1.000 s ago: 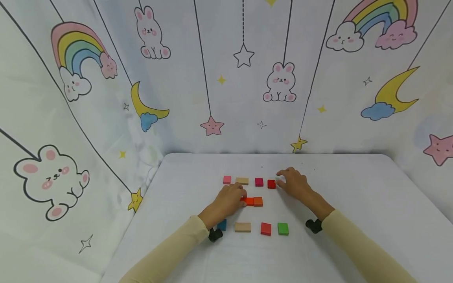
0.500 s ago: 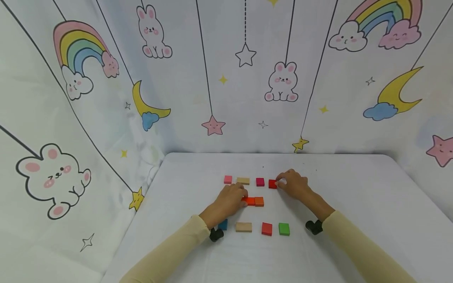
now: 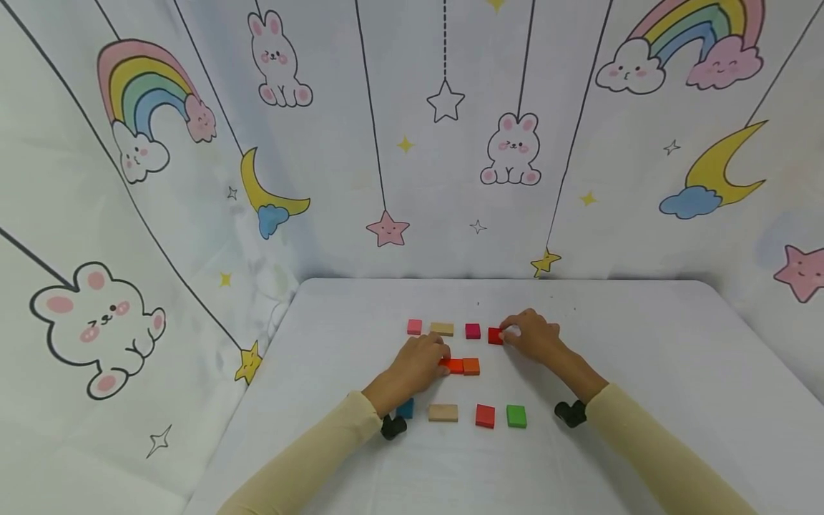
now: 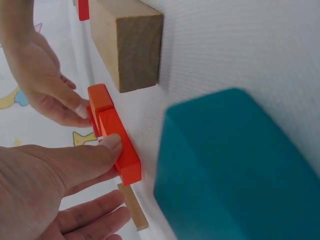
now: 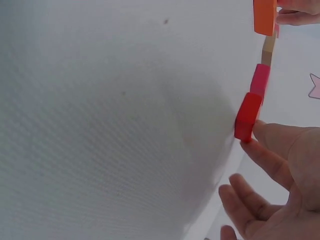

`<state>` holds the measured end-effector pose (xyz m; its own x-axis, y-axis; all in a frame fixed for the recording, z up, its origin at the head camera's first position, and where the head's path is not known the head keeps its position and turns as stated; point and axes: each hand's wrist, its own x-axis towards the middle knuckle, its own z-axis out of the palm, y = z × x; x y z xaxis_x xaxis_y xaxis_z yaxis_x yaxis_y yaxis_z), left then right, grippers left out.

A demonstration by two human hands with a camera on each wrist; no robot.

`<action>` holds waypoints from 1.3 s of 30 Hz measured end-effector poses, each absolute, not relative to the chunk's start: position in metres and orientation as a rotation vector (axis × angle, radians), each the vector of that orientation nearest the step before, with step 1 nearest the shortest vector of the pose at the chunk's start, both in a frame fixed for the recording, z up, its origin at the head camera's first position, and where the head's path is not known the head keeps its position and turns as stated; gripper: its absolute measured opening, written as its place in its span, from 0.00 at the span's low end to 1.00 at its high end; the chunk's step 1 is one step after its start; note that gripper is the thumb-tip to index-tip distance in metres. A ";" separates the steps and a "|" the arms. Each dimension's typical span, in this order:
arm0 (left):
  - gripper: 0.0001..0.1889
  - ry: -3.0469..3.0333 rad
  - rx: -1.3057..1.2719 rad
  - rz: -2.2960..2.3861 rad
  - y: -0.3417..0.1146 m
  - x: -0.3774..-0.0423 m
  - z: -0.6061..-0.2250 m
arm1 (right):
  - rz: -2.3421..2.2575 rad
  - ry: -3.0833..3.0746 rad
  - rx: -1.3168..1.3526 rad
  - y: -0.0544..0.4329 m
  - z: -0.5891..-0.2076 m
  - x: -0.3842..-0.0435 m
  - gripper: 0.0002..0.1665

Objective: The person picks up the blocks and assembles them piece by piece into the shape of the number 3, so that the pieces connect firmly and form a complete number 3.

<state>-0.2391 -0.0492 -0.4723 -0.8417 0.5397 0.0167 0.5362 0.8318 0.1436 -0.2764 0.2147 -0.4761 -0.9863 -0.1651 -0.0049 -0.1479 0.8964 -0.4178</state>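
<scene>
Pinching red-orange oblong painted block [image 3: 454, 366], middle row, left hand [image 3: 415, 361] could skew touching orange square block [image 3: 471, 366] by pushing sideways; right hand [image 3: 534, 335] pinches red square block [image 3: 494, 335], far row's right end; edge-only grip may slip.

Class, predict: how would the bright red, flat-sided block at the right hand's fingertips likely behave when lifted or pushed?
The bright red, flat-sided block seems stiff: pinched by the right hand, its edges look straight. Its flat faces suggest it would slide rather than roll. Its low shape should probably resist tipping.
</scene>
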 end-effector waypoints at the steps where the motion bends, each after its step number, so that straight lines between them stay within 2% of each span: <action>1: 0.13 2.982 0.876 0.223 -0.049 -0.239 -0.472 | -0.659 3.011 -0.247 0.215 -0.476 -0.276 0.14; 39: 0.14 3.002 0.882 0.219 -0.048 -0.240 -0.477 | -0.712 2.962 -0.335 0.190 -0.481 -0.256 0.13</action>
